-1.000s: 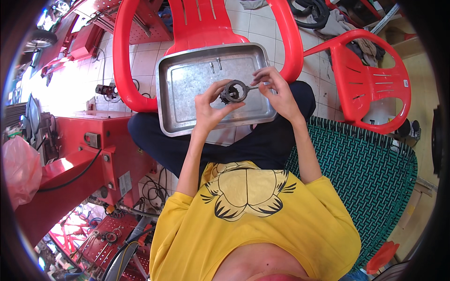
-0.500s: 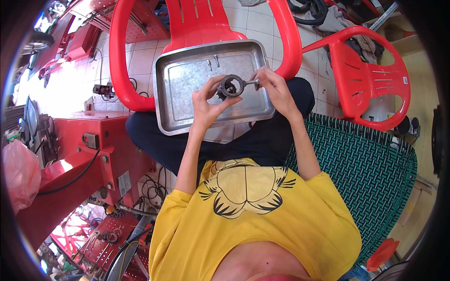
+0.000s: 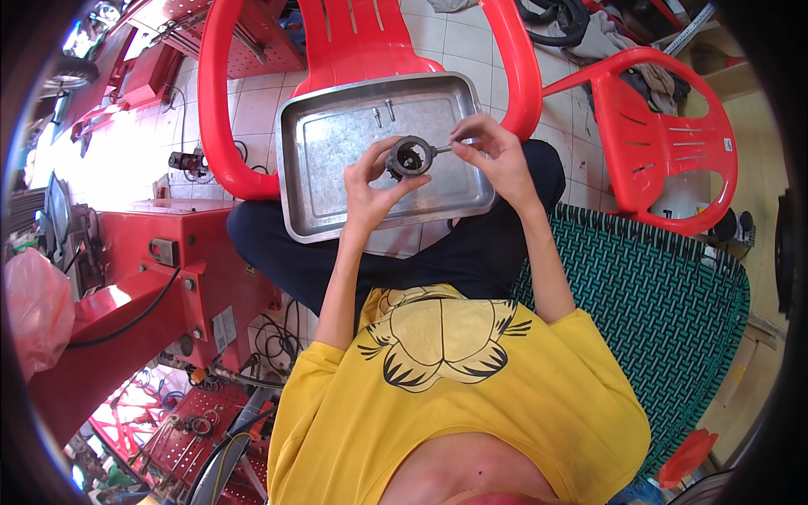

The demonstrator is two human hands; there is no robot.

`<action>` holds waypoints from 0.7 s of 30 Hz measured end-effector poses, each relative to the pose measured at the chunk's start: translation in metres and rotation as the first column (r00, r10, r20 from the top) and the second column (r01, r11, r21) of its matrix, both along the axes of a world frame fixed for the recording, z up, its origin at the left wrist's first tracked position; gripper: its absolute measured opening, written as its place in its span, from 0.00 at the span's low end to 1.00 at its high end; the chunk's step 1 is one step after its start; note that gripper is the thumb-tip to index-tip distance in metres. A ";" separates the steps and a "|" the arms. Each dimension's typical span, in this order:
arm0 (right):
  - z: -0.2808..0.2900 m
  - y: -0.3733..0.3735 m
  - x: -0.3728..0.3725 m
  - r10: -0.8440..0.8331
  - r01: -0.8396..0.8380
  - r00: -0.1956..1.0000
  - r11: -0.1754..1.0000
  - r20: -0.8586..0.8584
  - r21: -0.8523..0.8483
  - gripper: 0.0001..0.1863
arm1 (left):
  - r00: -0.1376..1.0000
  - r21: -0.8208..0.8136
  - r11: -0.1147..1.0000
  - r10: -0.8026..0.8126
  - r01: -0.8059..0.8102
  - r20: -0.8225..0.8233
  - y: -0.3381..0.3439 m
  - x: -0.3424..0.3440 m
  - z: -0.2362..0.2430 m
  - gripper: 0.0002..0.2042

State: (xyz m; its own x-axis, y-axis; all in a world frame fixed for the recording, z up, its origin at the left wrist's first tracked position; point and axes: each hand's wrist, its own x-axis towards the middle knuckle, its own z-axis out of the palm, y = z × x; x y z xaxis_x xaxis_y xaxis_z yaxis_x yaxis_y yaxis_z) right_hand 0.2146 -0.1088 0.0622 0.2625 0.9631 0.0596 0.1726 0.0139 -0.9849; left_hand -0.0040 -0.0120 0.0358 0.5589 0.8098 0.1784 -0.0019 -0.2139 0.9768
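My left hand [image 3: 369, 187] grips a dark ring-shaped metal part [image 3: 428, 157], thumb below it and fingers along its left side. The part's round opening faces up, above the metal tray [image 3: 316, 172]. A thin bolt [image 3: 443, 149] joins the ring's right side and points toward my right hand [image 3: 502, 164]. The fingers of that hand are bent and pinched at the bolt's outer end, which they cover. Two loose bolts, one on the left [image 3: 377, 118] and one on the right [image 3: 390, 110], lie in the tray's far part.
The tray rests on a red plastic chair [image 3: 362, 50] before me. Another red chair [image 3: 665, 139] stands to the right, beside a green woven seat [image 3: 640, 328]. Red machinery [image 3: 181, 278] with a cable fills the left. A black tyre [image 3: 560, 21] lies at the far right.
The fingers of my right hand have shifted around the bolt's end, hiding the head seen before. The ring has tilted slightly, its opening more level; my left hand keeps its grip.
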 end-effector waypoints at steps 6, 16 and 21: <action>0.007 -0.001 -0.002 -0.082 0.082 0.997 0.997 -0.007 -0.003 0.09 | 1.000 0.002 1.000 -0.003 0.003 -0.006 0.000 -0.001 -0.001 0.28; 0.022 -0.003 -0.013 -0.062 0.061 0.992 0.998 0.106 0.013 0.08 | 0.999 0.021 1.000 -0.007 0.008 -0.035 -0.002 -0.004 -0.002 0.30; 0.015 -0.003 -0.004 0.037 -0.041 0.982 0.999 0.186 0.019 0.11 | 0.999 0.051 0.998 -0.026 0.027 -0.030 -0.004 0.000 0.004 0.29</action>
